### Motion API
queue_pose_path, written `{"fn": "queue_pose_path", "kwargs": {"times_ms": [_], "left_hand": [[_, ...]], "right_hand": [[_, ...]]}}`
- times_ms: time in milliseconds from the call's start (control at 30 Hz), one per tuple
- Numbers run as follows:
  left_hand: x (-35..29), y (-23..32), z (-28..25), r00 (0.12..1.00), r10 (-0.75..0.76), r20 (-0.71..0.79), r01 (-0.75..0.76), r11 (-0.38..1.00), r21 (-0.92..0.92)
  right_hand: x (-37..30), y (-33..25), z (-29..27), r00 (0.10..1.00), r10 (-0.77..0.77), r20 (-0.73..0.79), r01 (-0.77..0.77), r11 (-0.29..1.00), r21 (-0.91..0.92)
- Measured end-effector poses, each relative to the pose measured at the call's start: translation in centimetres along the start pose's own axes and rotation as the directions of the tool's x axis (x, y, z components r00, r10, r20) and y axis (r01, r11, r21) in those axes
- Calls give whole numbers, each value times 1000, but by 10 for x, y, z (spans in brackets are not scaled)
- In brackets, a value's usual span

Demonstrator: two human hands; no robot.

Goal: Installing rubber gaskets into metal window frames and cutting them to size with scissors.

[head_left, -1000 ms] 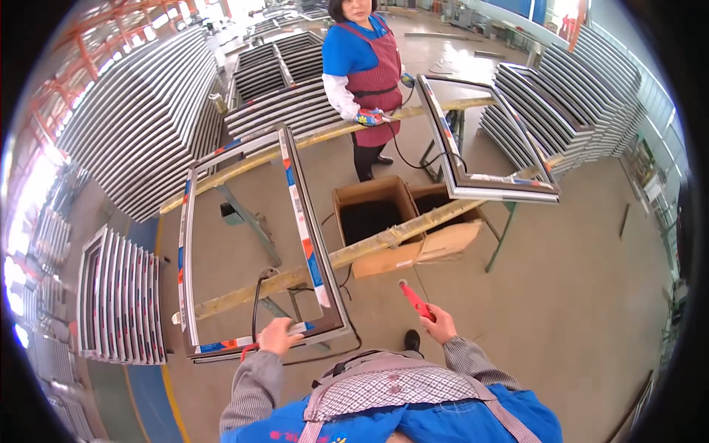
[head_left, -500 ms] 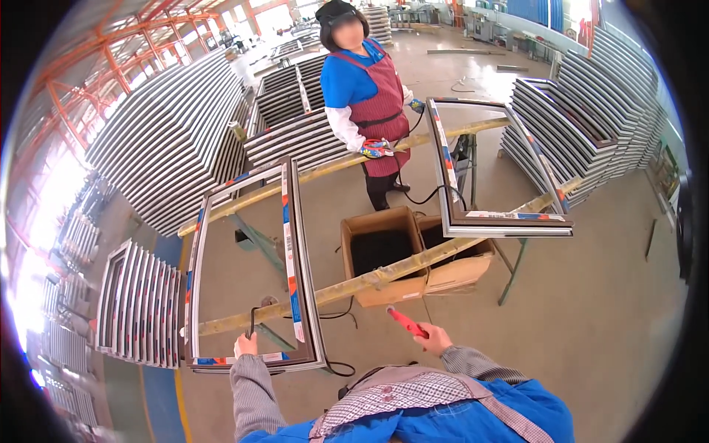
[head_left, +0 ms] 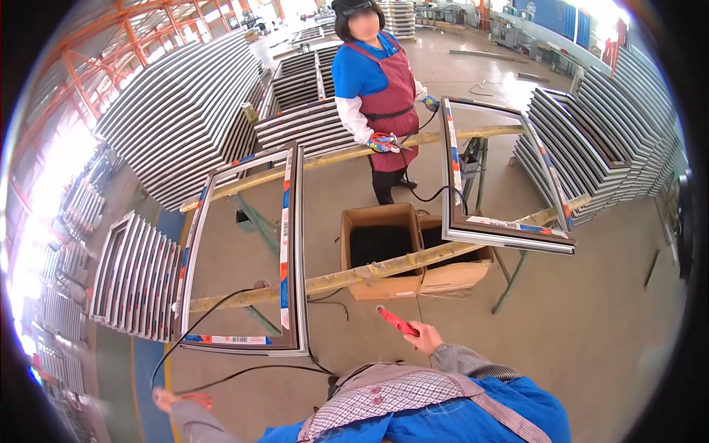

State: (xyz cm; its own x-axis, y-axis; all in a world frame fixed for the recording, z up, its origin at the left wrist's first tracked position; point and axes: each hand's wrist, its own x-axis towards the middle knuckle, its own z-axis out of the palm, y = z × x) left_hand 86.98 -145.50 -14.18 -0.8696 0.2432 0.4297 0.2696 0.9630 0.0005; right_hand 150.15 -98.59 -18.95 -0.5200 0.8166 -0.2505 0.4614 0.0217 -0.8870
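Note:
At the lower left, my left hand (head_left: 167, 401) has its fingers closed on a long black rubber strip (head_left: 221, 376). One length of the strip runs up over the left window frame (head_left: 298, 280); another goes back to the frame's near right corner. Something red, blurred, shows beside my left wrist. My right hand (head_left: 424, 338) grips a red hand tool (head_left: 399, 320) with a small round tip, held in the air right of that frame. The frame, brown and silver with printed tape, rests on two yellowish beams (head_left: 369, 272).
A co-worker (head_left: 384, 88) across the beams holds red-handled scissors (head_left: 382, 142) and a black strip. The right window frame (head_left: 509, 235) lies near that person. Cardboard boxes (head_left: 380, 288) of black material stand beneath. Stacked frames (head_left: 177, 118) rise behind and at both sides.
My left hand has moved left and down, off the frame's near edge, drawing the black strip into a wide loop. My right hand has shifted slightly left with the red tool.

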Motion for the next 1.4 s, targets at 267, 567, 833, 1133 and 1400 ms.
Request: {"fn": "queue_pose_path", "kwargs": {"times_ms": [267, 567, 833, 1133, 1400], "left_hand": [[-87, -106, 11, 525, -785, 328, 637, 106, -764], [-160, -79, 57, 496, -846, 195, 854, 433, -290], [-157, -27, 60, 549, -795, 257, 823, 460, -334], [-153, -56, 91, 529, -822, 209, 847, 497, -189], [-154, -12, 58, 641, -741, 202, 767, 628, -131]], "right_hand": [[30, 4, 22, 995, -98, -17, 96, 993, -67], [30, -21, 28, 998, -63, 2, 63, 997, 33], [14, 2, 17, 998, 16, -53, -15, 999, 29], [11, 9, 20, 995, 66, -74, -64, 997, 34], [11, 7, 18, 997, 32, -70, -29, 999, 45]]}}
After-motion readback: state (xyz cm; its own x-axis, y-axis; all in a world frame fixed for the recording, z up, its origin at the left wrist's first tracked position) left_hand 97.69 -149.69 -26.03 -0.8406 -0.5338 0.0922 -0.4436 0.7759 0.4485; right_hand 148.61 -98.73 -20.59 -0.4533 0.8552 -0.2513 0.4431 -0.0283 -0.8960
